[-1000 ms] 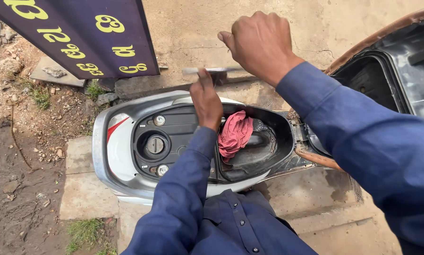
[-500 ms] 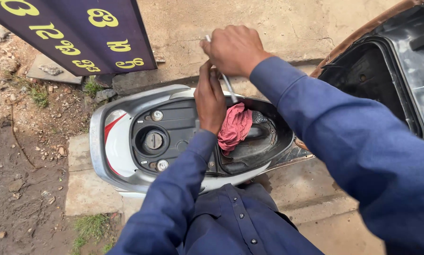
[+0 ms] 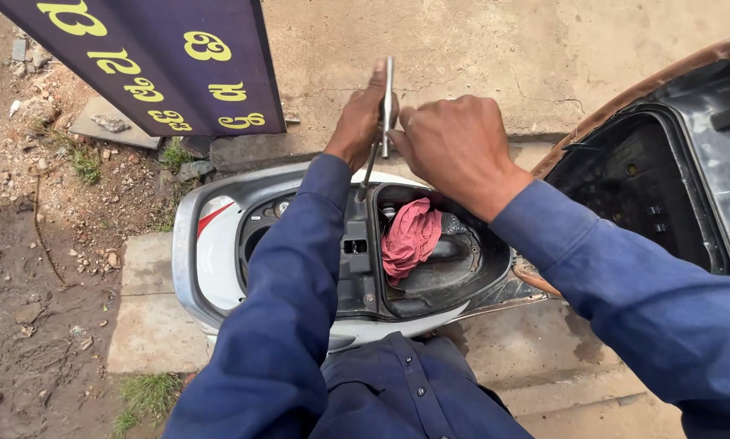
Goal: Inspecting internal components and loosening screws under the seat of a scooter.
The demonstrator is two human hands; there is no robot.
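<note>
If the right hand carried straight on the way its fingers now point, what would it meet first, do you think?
The right hand points left at the metal tool, which its fingertips already seem to touch; just beyond is the left hand gripping that tool. Depth is hard to judge here.

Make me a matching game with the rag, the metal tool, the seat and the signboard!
Things:
1. rag
2. metal tool
3. seat
4. signboard

Descriptions:
A. flipped up at the right
B. dark with yellow signs, top left
C. pink, lying in the scooter's storage tub
D. held between the left hand and the right hand

Pairs: 1-C, 2-D, 3-A, 4-B
</note>
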